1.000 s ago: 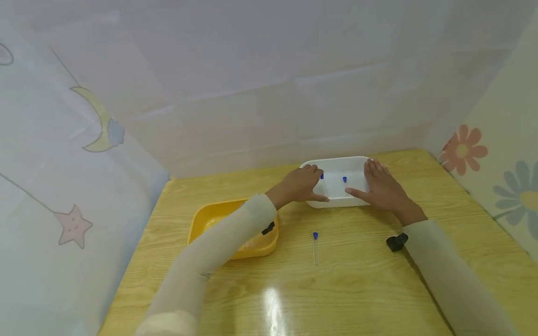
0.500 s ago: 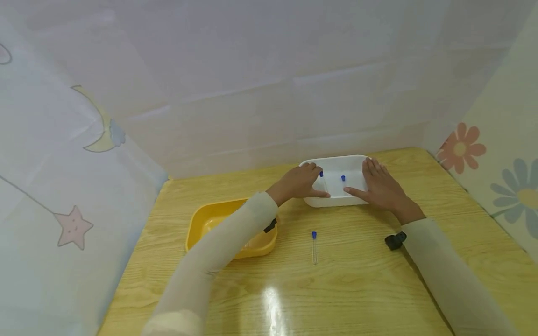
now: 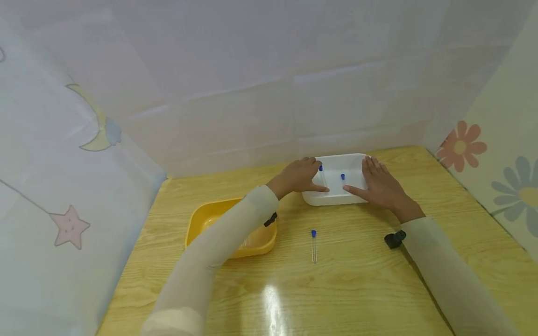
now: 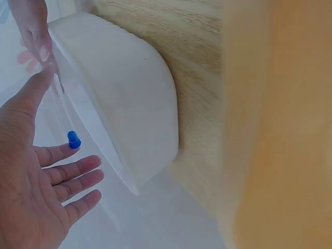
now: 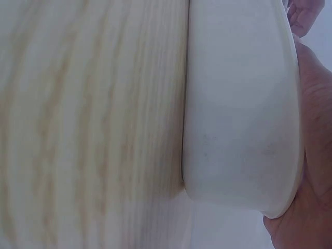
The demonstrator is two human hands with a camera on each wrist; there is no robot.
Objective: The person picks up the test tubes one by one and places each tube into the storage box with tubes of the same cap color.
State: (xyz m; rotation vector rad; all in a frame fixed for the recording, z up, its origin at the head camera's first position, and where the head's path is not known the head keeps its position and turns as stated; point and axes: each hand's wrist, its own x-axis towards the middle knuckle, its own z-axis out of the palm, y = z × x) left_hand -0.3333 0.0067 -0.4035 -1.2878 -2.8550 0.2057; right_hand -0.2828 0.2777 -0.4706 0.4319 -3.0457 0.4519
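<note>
My left hand (image 3: pixel 296 176) is over the left end of a white basin (image 3: pixel 332 200). It pinches a clear test tube (image 4: pixel 61 106) with a blue cap lengthwise, thumb at the bottom end and index finger at the cap; the other fingers are spread. A second blue-capped test tube (image 3: pixel 342 177) is inside the basin, its lower part hidden by the near wall and my right thumb. My right hand (image 3: pixel 380 189) rests with straight fingers on the basin's right end, thumb reaching over the near rim.
A yellow basin (image 3: pixel 195 224) stands at the left, partly covered by my left forearm, with a clear tube-like shape (image 3: pixel 245 242) inside. Another blue-capped test tube (image 3: pixel 314 247) lies on the wooden table (image 3: pixel 349 284). A wall cover (image 3: pixel 235 107) rises behind the table.
My left hand has shifted slightly up with the test tube, whose cap now shows higher above the basin's floor. The right hand keeps its place on the basin.
</note>
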